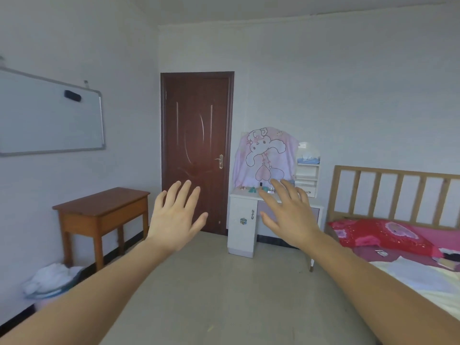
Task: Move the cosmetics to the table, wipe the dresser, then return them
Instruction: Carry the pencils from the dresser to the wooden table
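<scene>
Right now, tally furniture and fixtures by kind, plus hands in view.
Brown wooden table: 1
White cabinet dresser: 1
Bed with light wooden slatted headboard: 1
Dark reddish-brown door: 1
White wall-mounted whiteboard: 1
Left hand, right hand, both open: 2
Total: 7

One left hand, one right hand, one table, one dresser, a few cosmetics too small to count, one door, one whiteboard, one eraser, one bed, one pillow, one bin

A whiteboard, a brown door and a bed.
</scene>
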Demonstrator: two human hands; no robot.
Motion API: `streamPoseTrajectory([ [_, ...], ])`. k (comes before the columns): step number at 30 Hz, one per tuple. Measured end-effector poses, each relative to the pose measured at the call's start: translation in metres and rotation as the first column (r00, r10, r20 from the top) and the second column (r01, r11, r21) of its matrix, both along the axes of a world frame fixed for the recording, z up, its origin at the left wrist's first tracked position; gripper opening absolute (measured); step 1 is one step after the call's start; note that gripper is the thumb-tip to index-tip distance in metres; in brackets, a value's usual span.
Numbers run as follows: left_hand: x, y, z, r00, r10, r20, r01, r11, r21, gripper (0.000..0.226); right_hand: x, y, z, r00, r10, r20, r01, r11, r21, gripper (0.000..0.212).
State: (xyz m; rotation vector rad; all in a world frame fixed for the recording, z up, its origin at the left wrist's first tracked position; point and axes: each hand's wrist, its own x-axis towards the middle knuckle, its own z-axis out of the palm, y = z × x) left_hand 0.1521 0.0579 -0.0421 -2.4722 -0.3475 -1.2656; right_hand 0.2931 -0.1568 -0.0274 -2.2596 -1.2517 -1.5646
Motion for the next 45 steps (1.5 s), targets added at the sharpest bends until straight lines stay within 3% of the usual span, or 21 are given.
streamPoseTrajectory([
  [10, 0.118, 0.136, 0.009, 0.996, 0.056, -0.070, -0.058, 0.998, -0.032, 0.059, 0.135, 0.133, 0.005, 1.000, 0.002, 0.020, 0.000, 0.993, -0.119, 0.044],
  [14, 0.186, 0.174, 0.006, 0.996, 0.041, -0.076, -0.051, 0.990, -0.131, 0.058, 0.193, 0.168, -0.008, 0.993, -0.080, -0.089, 0.073, 0.994, -0.086, 0.049],
  [17, 0.239, 0.191, -0.022, 0.992, -0.012, -0.123, -0.001, 0.994, -0.110, 0.059, 0.239, 0.182, -0.031, 0.985, -0.108, -0.135, 0.094, 0.990, -0.108, 0.045],
  [21, 0.311, 0.208, -0.044, 0.984, -0.035, -0.177, 0.015, 0.993, -0.115, 0.059, 0.305, 0.195, -0.042, 0.969, -0.160, -0.190, 0.132, 0.980, -0.150, 0.065],
  [27, 0.436, 0.226, -0.040, 0.982, -0.047, -0.181, 0.031, 0.996, -0.088, 0.059, 0.423, 0.213, -0.041, 0.967, -0.197, -0.161, 0.162, 0.965, -0.205, 0.056],
  [32, 0.528, 0.241, -0.034, 0.985, -0.049, -0.166, 0.037, 0.996, -0.075, 0.058, 0.519, 0.240, -0.035, 0.983, -0.124, -0.137, 0.093, 0.974, -0.208, 0.052],
  [39, 0.626, 0.290, -0.085, 0.960, -0.089, -0.266, 0.059, 0.991, -0.121, 0.055, 0.632, 0.296, -0.074, 0.976, -0.114, -0.183, 0.069, 0.969, -0.235, 0.051],
  [45, 0.707, 0.354, -0.101, 0.957, -0.134, -0.257, 0.100, 0.985, -0.141, 0.053, 0.719, 0.351, -0.094, 0.976, -0.113, -0.185, 0.067, 0.969, -0.238, 0.049],
])
